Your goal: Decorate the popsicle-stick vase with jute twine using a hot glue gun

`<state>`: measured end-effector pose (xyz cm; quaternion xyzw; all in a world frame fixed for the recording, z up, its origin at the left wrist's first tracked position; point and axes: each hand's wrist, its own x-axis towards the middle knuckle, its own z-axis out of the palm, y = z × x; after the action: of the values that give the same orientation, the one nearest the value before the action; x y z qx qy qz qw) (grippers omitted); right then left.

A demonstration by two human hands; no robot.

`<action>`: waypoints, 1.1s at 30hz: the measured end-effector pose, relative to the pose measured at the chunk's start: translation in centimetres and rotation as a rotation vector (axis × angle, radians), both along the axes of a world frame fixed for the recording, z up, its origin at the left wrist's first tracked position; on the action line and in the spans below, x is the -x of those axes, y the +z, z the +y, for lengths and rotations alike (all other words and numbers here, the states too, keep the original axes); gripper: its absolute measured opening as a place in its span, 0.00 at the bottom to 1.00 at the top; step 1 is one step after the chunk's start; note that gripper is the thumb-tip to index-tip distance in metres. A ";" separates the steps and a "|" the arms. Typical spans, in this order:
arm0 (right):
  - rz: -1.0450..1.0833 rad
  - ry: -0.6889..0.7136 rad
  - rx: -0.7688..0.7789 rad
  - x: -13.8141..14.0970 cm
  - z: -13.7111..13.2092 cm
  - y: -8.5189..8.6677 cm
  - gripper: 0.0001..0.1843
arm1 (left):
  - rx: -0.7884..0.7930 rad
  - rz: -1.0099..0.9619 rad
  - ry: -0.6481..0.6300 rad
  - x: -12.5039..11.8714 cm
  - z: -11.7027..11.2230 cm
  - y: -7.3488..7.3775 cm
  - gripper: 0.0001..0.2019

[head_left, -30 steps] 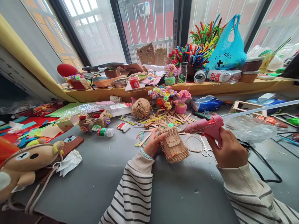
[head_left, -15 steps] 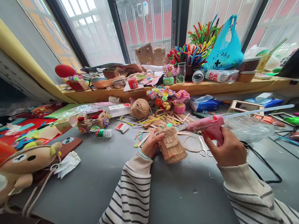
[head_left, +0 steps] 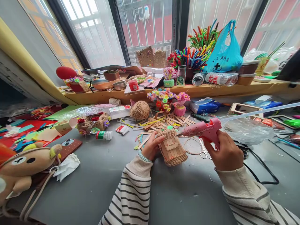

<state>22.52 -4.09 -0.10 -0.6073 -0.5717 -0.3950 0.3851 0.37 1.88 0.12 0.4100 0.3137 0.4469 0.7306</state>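
My left hand (head_left: 152,147) is closed on the left side of a small craft box (head_left: 172,148) made of wooden sticks, with twine wound round its top and bottom. The box tilts above the grey table. My right hand (head_left: 226,151) grips a pink hot glue gun (head_left: 208,129), a long clear glue stick (head_left: 262,112) poking out of its back. The gun's nozzle points left and is at the box's upper right edge; whether it touches cannot be made out. Behind the box lie a twine loop (head_left: 192,146) and scissors (head_left: 205,152), partly hidden by my right hand.
A twine ball (head_left: 140,110) and loose wooden sticks (head_left: 154,123) lie beyond the box. To the left are a small bottle (head_left: 104,135), a crumpled tissue (head_left: 67,167) and a plush bear (head_left: 25,168). A black cable (head_left: 269,181) runs along the right. Pipe cleaners (head_left: 191,57) stand on the ledge.
My right hand has brought the glue gun left and slightly down, so its nozzle is now at the box's upper edge. The left hand and box have hardly moved.
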 end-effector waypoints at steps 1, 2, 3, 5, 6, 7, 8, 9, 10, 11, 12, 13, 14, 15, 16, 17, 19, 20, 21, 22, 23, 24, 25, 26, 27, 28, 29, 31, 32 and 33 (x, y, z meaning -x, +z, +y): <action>-0.008 0.003 0.003 -0.1 0.0 -0.1 0.18 | -0.001 -0.008 -0.005 0.0 0.1 -0.1 0.24; -0.018 0.007 0.002 -0.2 0.0 -0.2 0.18 | -0.004 -0.012 -0.007 0.0 0.1 -0.1 0.24; -0.031 0.011 -0.006 -0.3 0.1 -0.3 0.19 | -0.006 -0.013 -0.006 0.0 0.1 -0.2 0.23; -0.055 0.017 -0.036 -0.5 0.1 -0.5 0.20 | -0.010 -0.011 -0.002 0.0 0.1 -0.2 0.22; -0.065 0.019 -0.053 -0.5 0.2 -0.5 0.20 | -0.012 -0.010 -0.001 0.0 0.1 -0.2 0.23; -0.069 0.015 -0.069 -0.6 0.2 -0.6 0.20 | -0.014 -0.007 -0.001 0.0 0.2 -0.2 0.23; -0.072 0.008 -0.079 -0.6 0.2 -0.6 0.20 | -0.014 -0.004 -0.001 0.0 0.2 -0.2 0.24; -0.075 0.002 -0.087 -0.6 0.2 -0.5 0.20 | -0.012 -0.002 0.002 0.0 0.2 -0.3 0.24; -0.078 -0.002 -0.091 -0.6 0.2 -0.5 0.20 | -0.011 -0.003 0.005 0.0 0.2 -0.3 0.24; -0.080 -0.003 -0.088 -0.7 0.2 -0.5 0.20 | -0.010 -0.006 0.008 0.0 0.3 -0.3 0.24; -0.078 -0.002 -0.079 -0.7 0.2 -0.5 0.20 | -0.008 -0.011 0.009 0.0 0.3 -0.3 0.23; -0.067 -0.001 -0.065 -0.7 0.2 -0.5 0.20 | -0.007 -0.016 0.004 0.0 0.3 -0.3 0.22; -0.054 -0.001 -0.045 -0.8 0.2 -0.6 0.20 | -0.006 -0.020 0.001 0.0 0.2 -0.3 0.22; -0.040 -0.001 -0.026 -0.8 0.1 -0.6 0.20 | -0.006 -0.020 -0.003 0.0 0.2 -0.3 0.22; -0.027 -0.003 -0.013 -0.9 0.1 -0.7 0.20 | -0.005 -0.017 -0.007 0.0 0.1 -0.3 0.21; -0.017 -0.004 -0.007 -0.9 0.1 -0.8 0.20 | -0.005 -0.013 -0.008 0.0 0.1 -0.2 0.21; -0.003 -0.001 -0.008 -0.8 0.1 -0.9 0.21 | -0.010 -0.010 -0.004 0.0 0.0 -0.1 0.21; 0.010 0.002 -0.009 -0.8 0.1 -0.9 0.21 | -0.015 -0.012 0.000 0.0 0.0 0.0 0.20; 0.022 0.008 -0.008 -0.8 0.1 -0.9 0.21 | -0.018 -0.015 0.002 0.0 -0.1 0.0 0.20; 0.032 0.015 -0.006 -0.7 0.1 -0.8 0.21 | -0.019 -0.019 0.004 0.0 -0.1 0.1 0.20; 0.038 0.020 -0.004 -0.7 0.1 -0.8 0.21 | -0.019 -0.022 0.005 -0.1 -0.1 0.1 0.20; 0.037 0.023 -0.008 -0.6 0.1 -0.8 0.21 | -0.015 -0.022 0.004 -0.1 -0.1 0.2 0.21; 0.028 0.028 -0.014 -0.5 0.0 -0.7 0.21 | -0.010 -0.018 0.004 -0.1 -0.2 0.2 0.21; 0.018 0.034 -0.024 -0.5 0.0 -0.6 0.21 | -0.005 -0.012 0.005 -0.1 -0.2 0.2 0.21; 0.010 0.040 -0.034 -0.4 0.0 -0.5 0.21 | -0.002 -0.008 0.008 -0.1 -0.2 0.2 0.21; 0.014 0.039 -0.039 -0.4 -0.1 -0.5 0.20 | -0.003 -0.006 0.010 -0.1 -0.2 0.3 0.20; 0.016 0.037 -0.043 -0.3 -0.1 -0.4 0.20 | -0.004 -0.007 0.009 -0.2 -0.2 0.3 0.20; 0.010 0.024 -0.049 -0.2 -0.2 -0.2 0.19 | -0.005 -0.013 0.009 -0.2 -0.3 0.4 0.19; -0.003 0.018 -0.055 -0.2 -0.2 -0.1 0.19 | -0.006 -0.016 0.010 -0.2 -0.3 0.4 0.19; -0.022 0.019 -0.060 -0.1 -0.2 0.0 0.19 | -0.005 -0.017 0.012 -0.2 -0.3 0.5 0.19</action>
<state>22.67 -4.28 -0.09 -0.5857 -0.5694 -0.4150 0.4008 0.62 1.57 0.58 0.4063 0.3088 0.4554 0.7295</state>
